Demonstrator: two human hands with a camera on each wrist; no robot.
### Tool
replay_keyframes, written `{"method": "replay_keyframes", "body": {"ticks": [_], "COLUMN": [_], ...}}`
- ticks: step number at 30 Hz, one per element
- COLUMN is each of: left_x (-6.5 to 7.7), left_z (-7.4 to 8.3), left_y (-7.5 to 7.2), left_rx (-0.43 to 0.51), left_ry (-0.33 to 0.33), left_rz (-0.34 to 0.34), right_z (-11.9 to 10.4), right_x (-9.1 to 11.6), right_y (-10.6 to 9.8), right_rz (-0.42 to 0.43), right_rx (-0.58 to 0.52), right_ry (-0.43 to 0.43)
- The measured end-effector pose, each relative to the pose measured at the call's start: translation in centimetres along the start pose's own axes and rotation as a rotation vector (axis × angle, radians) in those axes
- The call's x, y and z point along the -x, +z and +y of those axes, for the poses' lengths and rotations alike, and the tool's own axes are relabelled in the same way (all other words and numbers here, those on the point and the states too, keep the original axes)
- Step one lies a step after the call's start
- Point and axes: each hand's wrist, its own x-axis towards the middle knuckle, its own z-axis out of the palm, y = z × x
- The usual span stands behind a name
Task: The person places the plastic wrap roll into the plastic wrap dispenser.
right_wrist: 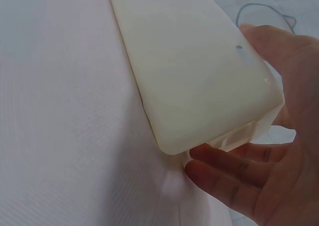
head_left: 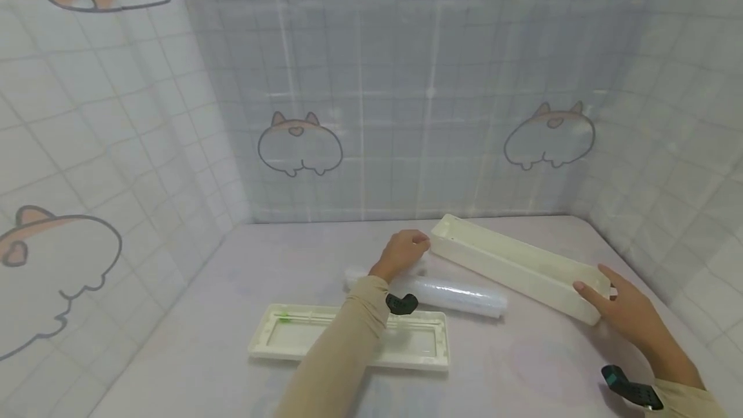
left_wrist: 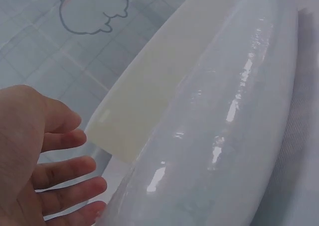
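A long cream plastic box [head_left: 511, 266] lies slantwise at the back right, its hollow side facing up. My right hand [head_left: 629, 308] grips its near right end, with the thumb over the rim and the fingers beneath, as the right wrist view shows. At the far left end of the box is my left hand [head_left: 403, 250], its fingers loosely bent and their tips close by the corner. The left wrist view has that hand's fingers [left_wrist: 70, 171] spread and holding nothing. Under the left wrist lies a roll of clear plastic film [head_left: 453, 294], partly hidden by the sleeve.
A shallow cream rectangular lid [head_left: 406, 361] with a raised rim lies at the front, crossed by the left forearm. A small green mark shows at its left. Curtains with cartoon dogs [head_left: 302, 147] enclose the pale table [head_left: 220, 315] at the back and sides.
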Motion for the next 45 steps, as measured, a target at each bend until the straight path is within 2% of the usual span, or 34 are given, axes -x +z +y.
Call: {"method": "replay_keyframes", "body": {"ticks": [7, 14, 17, 21, 28, 37, 42, 45], "left_x": [-0.8, -1.4, -1.6, -1.9, -2.3, -2.0, -1.9, -2.0], "left_z": [0.0, 0.3, 0.4, 0.6, 1.1, 0.8, 0.9, 1.0], "left_y": [0.9, 1.5, 1.8, 2.0, 2.1, 1.7, 1.7, 1.7], "left_rx": [0.024, 0.032, 0.067, 0.104, 0.141, 0.364, 0.369, 0.373], "left_ry": [0.013, -0.046, -0.085, -0.105, -0.075, -0.146, -0.148, -0.144], "left_rz": [0.012, 0.028, 0.028, -0.006, -0.069, -0.090, -0.145, -0.154], "right_z": [0.1, 0.3, 0.5, 0.6, 0.8, 0.9, 1.0, 1.0], "right_x": [0.2, 0.1, 0.2, 0.5, 0.4, 0.1, 0.3, 0.4], "right_y": [-0.2, -0.3, -0.4, -0.4, -0.7, -0.3, -0.4, -0.5], "right_rz": [-0.017, -0.047, -0.072, -0.098, -0.104, -0.099, -0.097, -0.092], "right_rx": [-0.004, -0.008, -0.038, -0.084, -0.091, -0.104, -0.114, -0.114], "right_ry": [0.018, -0.002, -0.014, -0.031, -0.019, -0.026, -0.016, -0.019]}}
